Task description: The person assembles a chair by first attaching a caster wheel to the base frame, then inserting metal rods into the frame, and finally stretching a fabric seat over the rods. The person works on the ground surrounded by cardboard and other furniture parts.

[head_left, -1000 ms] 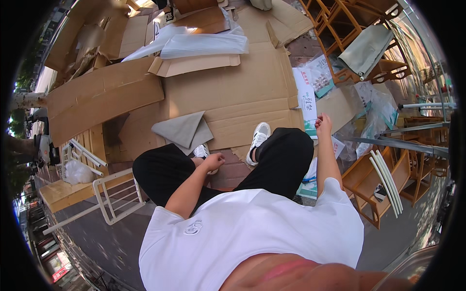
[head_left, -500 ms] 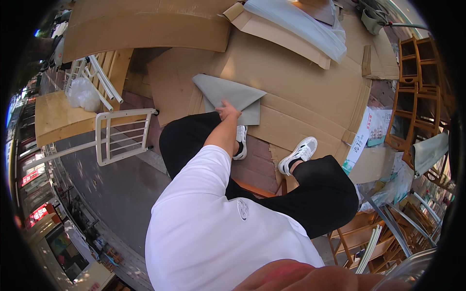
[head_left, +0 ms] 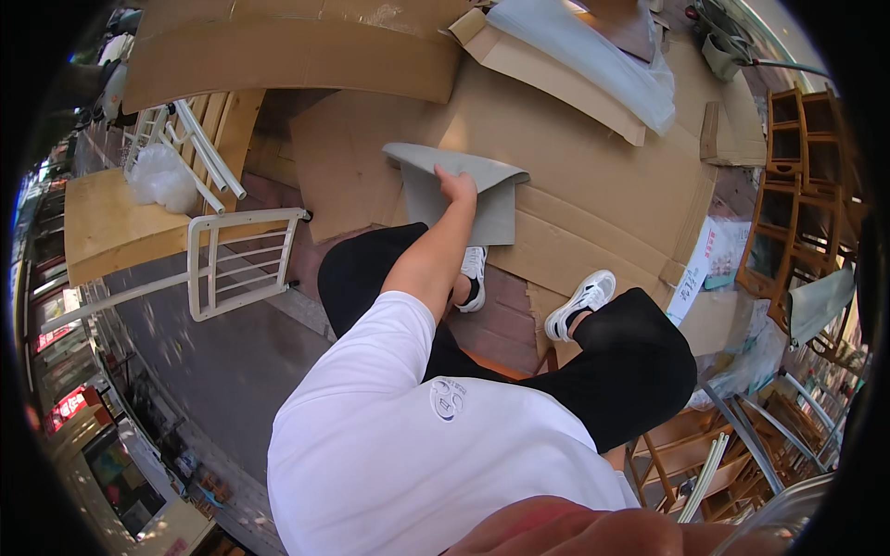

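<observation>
My left hand (head_left: 455, 185) is closed on the folded-over flap of a grey cloth (head_left: 489, 219), ahead of my feet. The flap is lifted and curved, while the rest of the cloth lies flat on a brown cardboard sheet (head_left: 603, 218). My thumb shows at the flap's lower edge; the other fingers are partly hidden. The right hand is out of view, with only a bit of skin showing by my right side.
A white slatted metal frame (head_left: 243, 261) stands at the left beside wooden boards (head_left: 111, 222). Clear plastic wrap (head_left: 584, 56) lies at the back on cardboard. Brown wooden frames (head_left: 788, 195) are stacked at the right, with a grey-green cloth (head_left: 821, 304) hanging there.
My left hand went from resting on the cloth with fingers extended to gripping its flap, which is now raised off the layer beneath. The view has shifted slightly.
</observation>
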Tool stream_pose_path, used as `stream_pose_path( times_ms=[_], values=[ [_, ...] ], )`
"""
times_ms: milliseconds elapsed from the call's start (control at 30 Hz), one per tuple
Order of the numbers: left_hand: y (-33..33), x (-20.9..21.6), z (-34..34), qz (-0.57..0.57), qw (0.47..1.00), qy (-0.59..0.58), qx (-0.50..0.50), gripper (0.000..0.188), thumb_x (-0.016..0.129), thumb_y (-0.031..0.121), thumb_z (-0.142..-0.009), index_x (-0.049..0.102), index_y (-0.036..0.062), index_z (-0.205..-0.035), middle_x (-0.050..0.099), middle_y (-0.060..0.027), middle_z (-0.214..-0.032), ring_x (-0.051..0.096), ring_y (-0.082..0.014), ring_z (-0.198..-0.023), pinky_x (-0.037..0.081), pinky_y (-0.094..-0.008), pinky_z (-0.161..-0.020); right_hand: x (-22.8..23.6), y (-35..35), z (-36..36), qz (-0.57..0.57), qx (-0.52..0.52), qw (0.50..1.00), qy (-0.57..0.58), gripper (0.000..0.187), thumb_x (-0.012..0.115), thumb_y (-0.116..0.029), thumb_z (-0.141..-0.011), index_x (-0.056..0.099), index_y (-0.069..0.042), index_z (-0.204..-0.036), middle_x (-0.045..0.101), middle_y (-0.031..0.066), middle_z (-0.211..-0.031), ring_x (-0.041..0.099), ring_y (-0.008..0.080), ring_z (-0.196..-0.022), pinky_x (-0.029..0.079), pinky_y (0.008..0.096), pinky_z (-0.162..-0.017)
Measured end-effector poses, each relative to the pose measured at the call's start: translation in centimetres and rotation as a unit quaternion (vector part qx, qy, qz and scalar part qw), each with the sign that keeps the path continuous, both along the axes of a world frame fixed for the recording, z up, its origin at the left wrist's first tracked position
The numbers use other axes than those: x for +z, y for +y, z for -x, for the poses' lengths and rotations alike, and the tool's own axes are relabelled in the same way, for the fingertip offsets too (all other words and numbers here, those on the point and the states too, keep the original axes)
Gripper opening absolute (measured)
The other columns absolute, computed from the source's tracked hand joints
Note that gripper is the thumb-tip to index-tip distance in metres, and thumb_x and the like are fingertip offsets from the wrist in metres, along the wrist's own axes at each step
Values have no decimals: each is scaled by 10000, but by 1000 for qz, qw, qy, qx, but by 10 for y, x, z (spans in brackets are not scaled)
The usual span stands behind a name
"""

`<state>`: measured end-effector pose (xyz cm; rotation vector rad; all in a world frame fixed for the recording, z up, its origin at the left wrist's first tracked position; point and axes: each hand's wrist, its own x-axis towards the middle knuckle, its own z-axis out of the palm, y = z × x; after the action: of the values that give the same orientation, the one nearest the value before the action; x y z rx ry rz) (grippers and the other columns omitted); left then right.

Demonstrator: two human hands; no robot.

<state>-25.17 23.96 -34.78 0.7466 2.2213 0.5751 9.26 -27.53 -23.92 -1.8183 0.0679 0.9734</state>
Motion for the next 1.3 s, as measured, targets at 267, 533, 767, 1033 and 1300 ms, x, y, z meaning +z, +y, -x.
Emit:
stream_pose_path(
  times_ms=[267,533,767,1033,1300],
  values=[
    [62,274,-60,-290,873,-389,-52,448,653,-25,-825,527,118,-1231,602,-82,-1063,606,-197,-880,495,-346,-659,163,147,-84,-259,-50,951,-160,189,566,-145,-1020,587,-44,-1177,634,55,-1092,620,107,-841,477,235,-719],
    [-104,550,-28,-490,629,-553,-242,631,645,90,-918,372,210,-1474,506,-106,-1355,523,-275,-1227,510,-483,-955,311,203,52,-322,287,886,-167,397,606,-287,-994,559,-19,-1284,607,99,-1227,579,201,-1161,462,328,-976],
    [-211,460,18,-558,658,-361,-353,831,708,274,-946,197,65,-1567,406,-101,-1496,417,-228,-1344,359,-359,-1099,348,217,57,-540,317,778,39,893,644,-537,-932,259,-12,-1544,528,146,-1363,526,237,-1250,422,365,-1039],
    [-247,248,-28,-48,821,-366,-435,561,671,216,-954,440,40,-1434,610,-100,-1178,578,-197,-1082,495,-335,-886,348,239,72,-267,443,741,-428,315,682,-218,-941,644,-77,-1219,688,53,-901,678,171,-852,507,317,-712],
    [-203,341,-54,-522,713,-166,-437,807,761,260,-876,325,59,-1524,432,-166,-1470,449,-280,-1339,425,-425,-1028,414,207,70,-291,480,485,-671,161,669,-82,-899,686,-84,-1059,642,98,-853,632,282,-744,503,350,-666]
  ],
)
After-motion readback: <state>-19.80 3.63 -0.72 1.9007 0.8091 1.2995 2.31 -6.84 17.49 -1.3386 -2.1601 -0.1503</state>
